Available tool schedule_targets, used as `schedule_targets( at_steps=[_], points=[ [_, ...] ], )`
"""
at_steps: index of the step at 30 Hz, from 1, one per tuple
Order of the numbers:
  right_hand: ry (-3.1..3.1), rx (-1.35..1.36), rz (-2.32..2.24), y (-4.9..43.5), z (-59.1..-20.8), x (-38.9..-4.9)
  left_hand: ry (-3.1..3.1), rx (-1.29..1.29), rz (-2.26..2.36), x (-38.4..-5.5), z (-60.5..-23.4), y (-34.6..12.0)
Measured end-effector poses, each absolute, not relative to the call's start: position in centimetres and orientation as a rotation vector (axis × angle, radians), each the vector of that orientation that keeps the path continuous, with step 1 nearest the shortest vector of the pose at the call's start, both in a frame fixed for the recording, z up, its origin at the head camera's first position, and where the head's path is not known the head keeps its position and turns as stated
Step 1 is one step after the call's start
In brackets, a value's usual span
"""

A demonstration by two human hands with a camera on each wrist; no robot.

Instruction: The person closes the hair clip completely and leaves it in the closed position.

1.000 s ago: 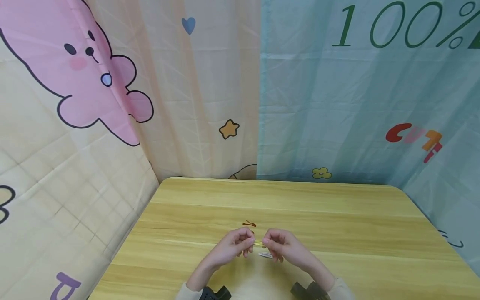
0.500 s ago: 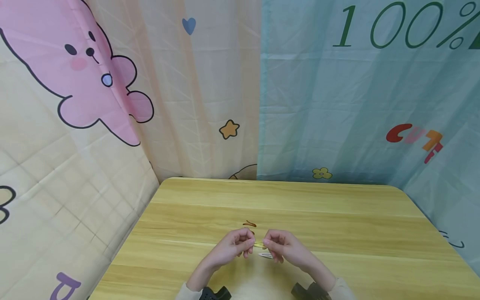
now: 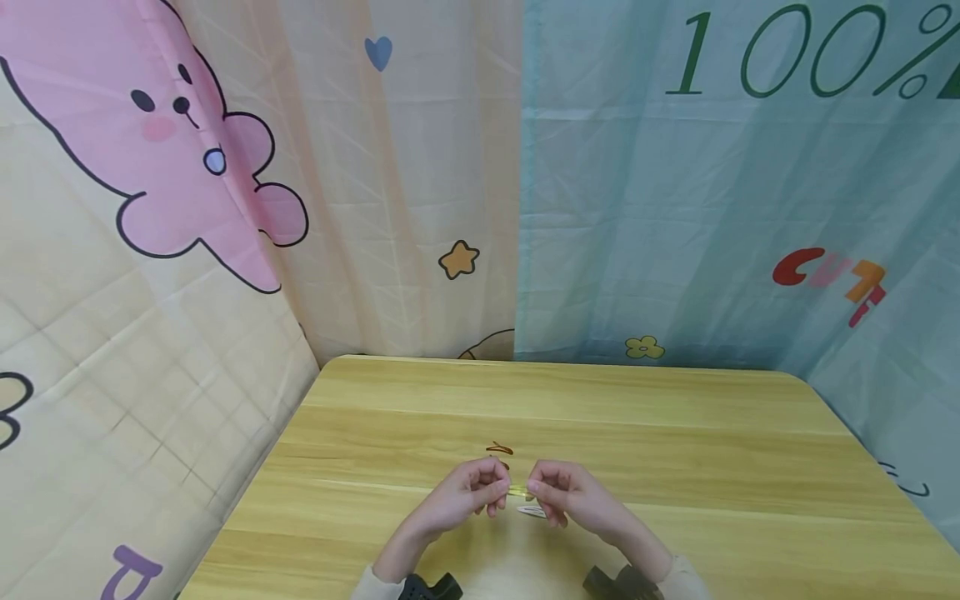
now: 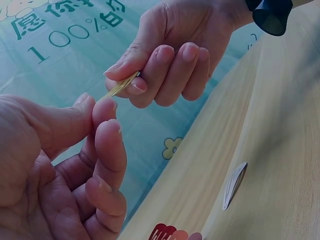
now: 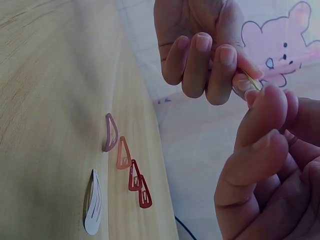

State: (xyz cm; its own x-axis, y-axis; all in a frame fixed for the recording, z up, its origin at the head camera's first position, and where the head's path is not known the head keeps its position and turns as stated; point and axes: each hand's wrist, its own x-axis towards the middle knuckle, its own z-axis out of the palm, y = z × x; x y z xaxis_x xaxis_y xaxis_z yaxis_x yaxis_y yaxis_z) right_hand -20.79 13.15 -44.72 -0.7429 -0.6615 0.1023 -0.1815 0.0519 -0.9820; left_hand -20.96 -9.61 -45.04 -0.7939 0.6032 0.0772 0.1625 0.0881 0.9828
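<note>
A yellow snap hair clip (image 3: 518, 491) spans the small gap between the two hands, held above the table. My left hand (image 3: 472, 490) pinches one end between thumb and index finger. The other end is pinched by the right hand (image 3: 567, 493), its thumb on top as the left wrist view shows. Fingertips cover both ends of the clip, leaving its middle visible. Below the hands, a white snap hair clip (image 4: 234, 186) lies on the wooden table. In the right wrist view, purple (image 5: 106, 136), orange-pink (image 5: 123, 163) and dark red hair clips (image 5: 145, 204) lie beyond it.
The wooden table (image 3: 637, 425) has rounded far corners and reaches to printed curtains (image 3: 420, 200) behind and at the sides. Reddish-brown clips (image 3: 500, 451) lie just past the hands in the head view. Each wrist carries a dark camera mount (image 3: 431, 587).
Both hands hold nearly the same pose on the yellow hair clip, which has turned very slightly. The clips on the table stay where they were.
</note>
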Motion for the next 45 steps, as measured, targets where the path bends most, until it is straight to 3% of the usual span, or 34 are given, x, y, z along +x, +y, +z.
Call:
schedule_targets(
  at_steps=[26, 45],
  points=[
    [1.895, -0.835, -1.741, 13.28, -44.88, -20.93, 2.008, 0.737, 1.771, -20.91, -45.05, -9.59],
    [2.044, -0.657, -1.691, 12.95, -44.66, -20.89, 2.145, 0.702, 1.733, -20.96, -45.25, -9.48]
  ],
)
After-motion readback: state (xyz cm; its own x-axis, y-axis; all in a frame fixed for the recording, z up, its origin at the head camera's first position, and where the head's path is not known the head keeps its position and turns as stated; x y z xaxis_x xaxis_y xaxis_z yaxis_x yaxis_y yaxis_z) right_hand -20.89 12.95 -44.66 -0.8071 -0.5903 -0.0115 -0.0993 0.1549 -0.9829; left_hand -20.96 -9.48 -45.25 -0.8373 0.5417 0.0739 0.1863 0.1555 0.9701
